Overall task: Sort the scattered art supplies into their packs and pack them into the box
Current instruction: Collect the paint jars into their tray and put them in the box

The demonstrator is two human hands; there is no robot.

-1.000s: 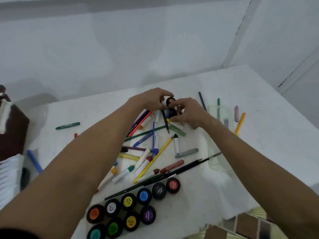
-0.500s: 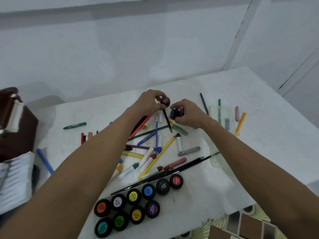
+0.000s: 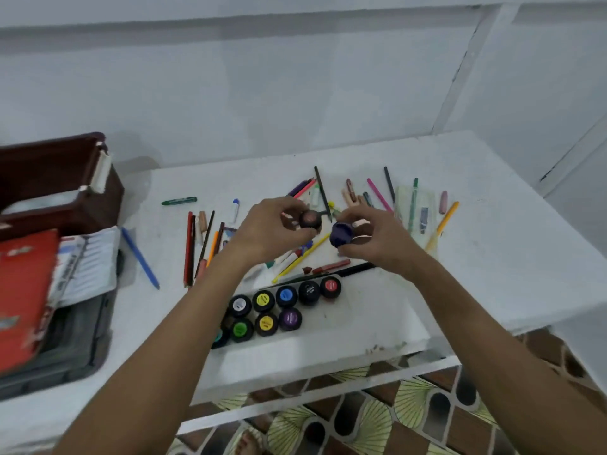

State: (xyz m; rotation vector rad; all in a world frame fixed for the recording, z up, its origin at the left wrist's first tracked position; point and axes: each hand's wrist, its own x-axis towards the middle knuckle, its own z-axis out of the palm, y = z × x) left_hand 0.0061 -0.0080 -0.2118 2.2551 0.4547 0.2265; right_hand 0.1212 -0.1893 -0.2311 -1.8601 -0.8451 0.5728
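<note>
My left hand (image 3: 271, 229) pinches a small dark paint pot with a brownish lid (image 3: 310, 219) above the white table (image 3: 476, 257). Beside it my right hand (image 3: 374, 238) grips a dark blue paint pot (image 3: 341, 234). The two pots are a little apart. Below my hands, several paint pots with coloured lids (image 3: 279, 307) stand in two rows near the table's front edge. Crayons, pencils, markers and a long black brush (image 3: 348, 270) lie scattered under and around my hands. A clear plastic pouch (image 3: 417, 208) holding a green pen lies at the right.
A dark brown box (image 3: 62, 188) stands at the far left, with a red pack (image 3: 23, 297), a white pack (image 3: 88, 264) and a dark tray (image 3: 75, 349) in front of it. A blue pen (image 3: 141, 257) and a green marker (image 3: 179, 201) lie left of the pile. Patterned floor shows below.
Both hands have lifted off the pile toward me, each with its pot, and the pots have drawn apart. The view has swung left and back, bringing the box and packs into sight.
</note>
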